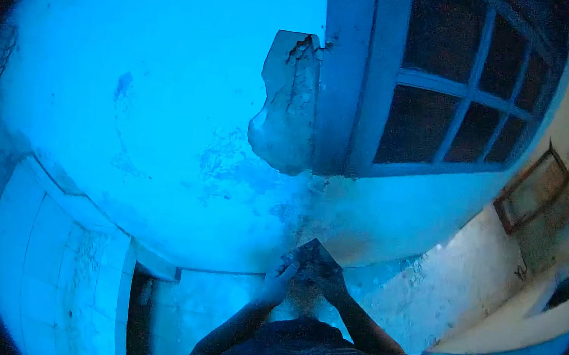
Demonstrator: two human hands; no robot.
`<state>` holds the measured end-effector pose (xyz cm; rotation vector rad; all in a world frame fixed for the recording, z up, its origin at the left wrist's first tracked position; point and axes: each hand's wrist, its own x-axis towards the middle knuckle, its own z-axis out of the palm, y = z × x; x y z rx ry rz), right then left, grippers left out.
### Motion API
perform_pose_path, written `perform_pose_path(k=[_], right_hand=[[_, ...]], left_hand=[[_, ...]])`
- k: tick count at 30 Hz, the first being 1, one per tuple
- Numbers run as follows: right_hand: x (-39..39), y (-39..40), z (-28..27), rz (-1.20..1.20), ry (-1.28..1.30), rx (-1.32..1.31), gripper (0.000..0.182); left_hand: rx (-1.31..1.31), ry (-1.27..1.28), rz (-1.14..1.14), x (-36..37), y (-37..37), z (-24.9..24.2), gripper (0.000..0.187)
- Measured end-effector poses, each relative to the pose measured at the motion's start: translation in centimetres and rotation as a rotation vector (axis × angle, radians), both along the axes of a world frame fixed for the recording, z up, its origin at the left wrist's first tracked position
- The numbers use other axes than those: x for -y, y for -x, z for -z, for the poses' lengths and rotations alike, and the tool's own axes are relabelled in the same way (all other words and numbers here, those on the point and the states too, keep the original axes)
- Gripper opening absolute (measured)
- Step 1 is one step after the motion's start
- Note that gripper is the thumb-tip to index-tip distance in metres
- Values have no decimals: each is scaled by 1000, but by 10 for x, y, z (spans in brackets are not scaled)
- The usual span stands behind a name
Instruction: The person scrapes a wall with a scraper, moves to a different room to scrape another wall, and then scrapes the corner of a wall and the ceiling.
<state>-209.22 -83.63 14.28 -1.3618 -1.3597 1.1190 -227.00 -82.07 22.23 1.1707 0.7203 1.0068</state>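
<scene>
Both of my hands are raised together in front of my chest, low in the middle of the head view. Between them is a dark, flat, angular object (315, 254), too dim to identify. My left hand (279, 280) grips its left side with bent fingers. On the right side, my right hand (331, 283) holds the same object, its fingers mostly lost in shadow. My dark patterned shirt shows just below my forearms.
A wall (170, 84) with a damaged patch (291, 110) stands ahead. A paned window (471, 93) is at upper right. At lower left is a tiled ledge (64, 259) beside a dark opening (140, 321). A framed panel (537, 188) is far right.
</scene>
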Motion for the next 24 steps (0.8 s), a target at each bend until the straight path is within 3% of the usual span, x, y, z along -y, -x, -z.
perform_pose_path(k=[2, 4, 8, 10, 11, 12, 14, 16, 19, 21, 24], right_hand=[[0, -6, 9, -7, -1, 26, 53], [1, 1, -12, -28, -80, -212, 47], [-10, 12, 6, -109, -13, -187, 35], [-13, 19, -16, -226, -233, 193, 39], [-17, 27, -17, -256, -228, 192, 39], [-16, 36, -15, -193, -266, 42, 41], [-16, 47, -15, -151, -267, -104, 43], [-33, 63, -35, -136, -289, -277, 50], [-49, 90, -74, 1, -308, -458, 58], [-59, 114, -102, 28, -382, -485, 58], [-106, 139, -115, 153, -482, -591, 56]], left_hand=[[-103, -45, -90, 7, -3, 2, 33], [57, 200, -28, 7, -4, -3, 30], [142, 226, -166, 4, -8, -1, 30], [202, 152, -192, 8, -12, -28, 32], [207, 158, -222, 1, -10, -8, 32], [-150, -125, -450, -10, -7, 27, 34], [-529, -365, -675, -4, -6, 44, 35], [6, 80, -531, -17, -1, -7, 37], [31, -16, -484, -41, 15, -37, 39], [-139, -80, -477, -53, 29, -78, 37], [-307, -400, -564, -90, 42, -97, 42]])
